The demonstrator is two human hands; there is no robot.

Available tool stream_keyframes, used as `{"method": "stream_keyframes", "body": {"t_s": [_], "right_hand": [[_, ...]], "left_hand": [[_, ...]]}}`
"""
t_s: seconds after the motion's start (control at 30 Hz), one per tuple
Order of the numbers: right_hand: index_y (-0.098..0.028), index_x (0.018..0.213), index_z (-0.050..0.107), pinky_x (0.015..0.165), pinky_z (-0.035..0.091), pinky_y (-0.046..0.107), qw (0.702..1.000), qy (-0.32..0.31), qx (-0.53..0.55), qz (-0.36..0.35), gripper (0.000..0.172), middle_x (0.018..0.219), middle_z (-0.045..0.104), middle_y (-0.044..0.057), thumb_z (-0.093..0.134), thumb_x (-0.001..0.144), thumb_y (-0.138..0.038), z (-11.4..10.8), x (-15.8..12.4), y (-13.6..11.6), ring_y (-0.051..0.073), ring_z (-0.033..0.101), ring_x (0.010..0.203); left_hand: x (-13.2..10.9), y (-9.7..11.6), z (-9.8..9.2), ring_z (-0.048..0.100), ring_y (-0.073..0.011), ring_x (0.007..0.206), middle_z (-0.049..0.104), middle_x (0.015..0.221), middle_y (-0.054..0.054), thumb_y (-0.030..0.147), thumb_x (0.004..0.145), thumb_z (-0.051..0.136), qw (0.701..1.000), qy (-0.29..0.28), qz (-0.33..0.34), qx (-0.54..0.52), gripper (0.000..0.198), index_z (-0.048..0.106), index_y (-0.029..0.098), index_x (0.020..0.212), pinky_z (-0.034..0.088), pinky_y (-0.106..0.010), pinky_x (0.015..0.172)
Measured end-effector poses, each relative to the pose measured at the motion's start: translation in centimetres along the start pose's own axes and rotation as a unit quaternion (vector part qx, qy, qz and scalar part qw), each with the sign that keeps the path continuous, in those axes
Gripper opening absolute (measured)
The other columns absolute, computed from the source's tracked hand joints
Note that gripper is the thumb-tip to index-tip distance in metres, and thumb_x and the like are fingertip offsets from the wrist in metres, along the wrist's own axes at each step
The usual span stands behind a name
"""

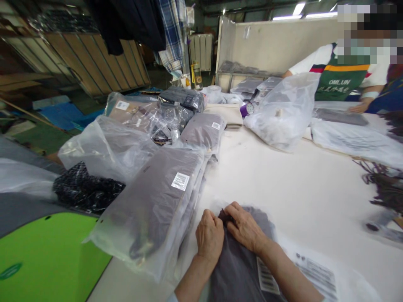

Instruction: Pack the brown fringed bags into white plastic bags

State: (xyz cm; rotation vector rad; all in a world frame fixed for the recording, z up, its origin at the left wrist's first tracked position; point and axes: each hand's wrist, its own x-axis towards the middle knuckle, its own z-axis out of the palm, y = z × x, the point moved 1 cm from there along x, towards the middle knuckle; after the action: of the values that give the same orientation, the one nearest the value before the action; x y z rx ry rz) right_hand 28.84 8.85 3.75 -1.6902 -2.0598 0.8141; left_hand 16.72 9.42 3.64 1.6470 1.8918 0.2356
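My left hand [209, 237] and my right hand [244, 226] meet at the top edge of a dark grey folded garment [234, 268] lying on the white table [283, 184]. Both hands are closed, pinching the cloth at its collar end. A barcode label [267, 277] shows on the garment by my right forearm. The garment lies on or in a clear plastic bag [317, 272] with printed text. Just left of my left hand stands a stack of bagged grey garments [157, 201] with a white sticker.
More bagged garments [201, 132] and loose plastic bags [107, 147] crowd the table's left and far side. A big clear bag [283, 113] lies ahead. Another person in a green apron [340, 79] works at the far right. Dark cords [384, 184] lie at right. A green surface [47, 256] is at lower left.
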Motion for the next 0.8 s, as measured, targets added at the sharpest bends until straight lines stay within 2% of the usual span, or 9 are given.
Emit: {"method": "stream_keyframes", "body": {"t_s": [0.1, 0.23, 0.37, 0.43, 0.53, 0.67, 0.8], "right_hand": [[-0.02, 0.079, 0.043, 0.07, 0.041, 0.025, 0.998, 0.043, 0.041, -0.004, 0.021, 0.084, 0.047, 0.001, 0.04, 0.065, -0.006, 1.0, -0.8, 0.9, 0.013, 0.05, 0.075], [-0.022, 0.077, 0.04, 0.066, 0.04, 0.026, 0.993, 0.095, 0.069, -0.009, 0.021, 0.08, 0.044, 0.0, 0.04, 0.064, -0.006, 1.9, -1.4, 1.3, 0.013, 0.047, 0.071], [-0.023, 0.075, 0.039, 0.063, 0.04, 0.026, 0.988, 0.13, 0.085, -0.014, 0.021, 0.078, 0.042, -0.001, 0.04, 0.063, -0.005, 2.2, -1.8, 1.4, 0.013, 0.045, 0.069], [-0.023, 0.075, 0.039, 0.062, 0.04, 0.026, 0.986, 0.141, 0.09, -0.014, 0.021, 0.077, 0.042, -0.001, 0.04, 0.064, -0.005, 2.2, -2.0, 1.4, 0.013, 0.045, 0.068], [-0.023, 0.075, 0.04, 0.062, 0.04, 0.026, 0.984, 0.15, 0.095, -0.017, 0.021, 0.077, 0.042, -0.001, 0.04, 0.065, -0.005, 2.2, -2.3, 1.4, 0.014, 0.045, 0.069], [-0.023, 0.076, 0.04, 0.063, 0.04, 0.026, 0.982, 0.156, 0.101, -0.027, 0.021, 0.078, 0.043, -0.001, 0.04, 0.065, -0.004, 2.2, -2.4, 1.3, 0.014, 0.045, 0.069], [-0.023, 0.077, 0.041, 0.064, 0.04, 0.026, 0.981, 0.157, 0.107, -0.03, 0.021, 0.079, 0.043, 0.0, 0.04, 0.066, -0.005, 2.3, -2.5, 1.3, 0.014, 0.045, 0.07]], "left_hand": [[0.1, 0.0, 0.0, 0.063, -0.0196, 0.082, 0.065, 0.081, -0.005, 0.011, 0.08, 0.043, 1.0, 0.002, 0.005, -0.012, 0.01, 0.047, 0.019, 0.084, 0.041, -0.026, 0.068], [0.2, -0.1, 0.0, 0.061, -0.0186, 0.086, 0.063, 0.086, -0.004, 0.009, 0.077, 0.042, 0.999, 0.014, 0.026, -0.023, 0.018, 0.048, 0.019, 0.091, 0.041, -0.026, 0.072], [0.3, 0.0, -0.2, 0.059, -0.0143, 0.086, 0.06, 0.093, -0.002, 0.006, 0.078, 0.041, 0.995, 0.028, 0.094, 0.022, 0.026, 0.051, 0.022, 0.096, 0.041, -0.023, 0.073], [0.4, 0.3, -0.5, 0.06, -0.014, 0.083, 0.06, 0.091, -0.001, 0.011, 0.083, 0.042, 0.99, 0.008, 0.12, 0.075, 0.02, 0.056, 0.023, 0.091, 0.042, -0.023, 0.072], [1.0, 0.9, -1.2, 0.062, -0.017, 0.082, 0.063, 0.087, -0.003, 0.02, 0.084, 0.047, 0.985, -0.028, 0.116, 0.121, 0.012, 0.059, 0.021, 0.087, 0.043, -0.024, 0.069], [2.1, 2.2, -1.9, 0.063, -0.0217, 0.086, 0.067, 0.088, -0.011, 0.012, 0.08, 0.048, 0.98, -0.059, 0.103, 0.162, 0.019, 0.06, 0.013, 0.095, 0.046, -0.027, 0.07], [2.7, 3.5, -2.1, 0.064, -0.0216, 0.088, 0.066, 0.09, -0.014, 0.006, 0.08, 0.043, 0.966, -0.087, 0.128, 0.207, 0.024, 0.063, 0.012, 0.093, 0.047, -0.028, 0.072]]}}
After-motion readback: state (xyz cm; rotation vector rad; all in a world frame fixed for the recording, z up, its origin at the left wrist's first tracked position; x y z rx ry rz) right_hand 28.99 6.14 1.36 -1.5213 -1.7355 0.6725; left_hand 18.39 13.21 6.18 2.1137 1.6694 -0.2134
